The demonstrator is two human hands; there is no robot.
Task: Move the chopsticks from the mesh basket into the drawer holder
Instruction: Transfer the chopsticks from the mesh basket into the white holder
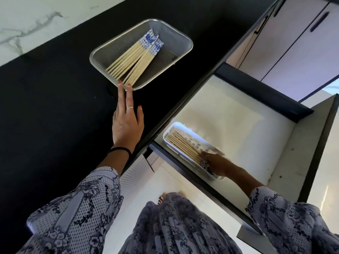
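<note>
A silver mesh basket stands on the black counter and holds several bamboo chopsticks with blue-and-white patterned ends. My left hand is open, fingers stretched out, with two fingertips touching the basket's near rim. In the open drawer below lies a white plastic holder with several chopsticks lying flat in it. My right hand rests over the holder's near end on the patterned chopstick ends. It is blurred, so I cannot tell whether it grips them.
The black counter stretches left to a white marble wall. The pale drawer floor lies right of the holder. Dark drawer walls border it. Cabinet doors stand at the upper right.
</note>
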